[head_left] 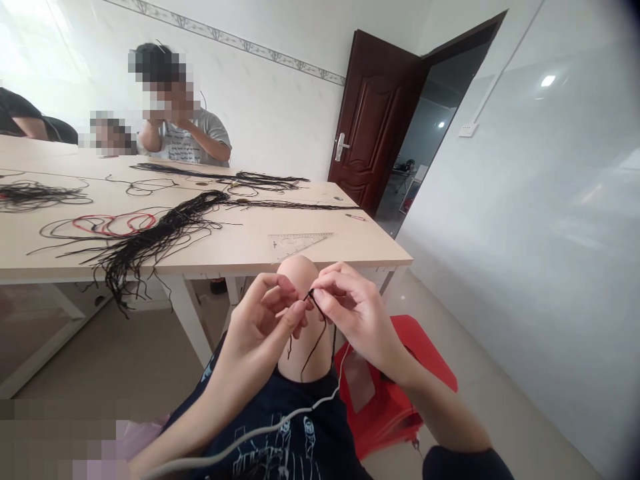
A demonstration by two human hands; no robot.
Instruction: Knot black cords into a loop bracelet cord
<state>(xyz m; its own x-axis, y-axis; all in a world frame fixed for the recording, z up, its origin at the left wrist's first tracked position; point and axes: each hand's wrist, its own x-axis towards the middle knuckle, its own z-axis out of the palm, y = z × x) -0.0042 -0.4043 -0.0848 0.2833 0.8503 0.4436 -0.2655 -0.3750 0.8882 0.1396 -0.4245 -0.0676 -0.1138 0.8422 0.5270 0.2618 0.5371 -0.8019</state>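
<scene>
Above my knee, a thin black cord (321,328) runs between my two hands, with a small knot or loop at the fingertips of my right hand (347,303). That hand pinches the cord between thumb and fingers. My left hand (273,307) is closed at thumb and fingertips on another part of the same cord, just left of the knot. Loose ends dangle below both hands. How the strands cross inside the knot is too small to tell.
On the table (240,250) lie a thick bundle of black cords (170,230), red cord loops (115,225), a clear set square (300,245) and a small pen-like tool (356,217). A person (185,143) sits across. A red bag (400,387) is beside my leg; a white cable (250,440) crosses my lap.
</scene>
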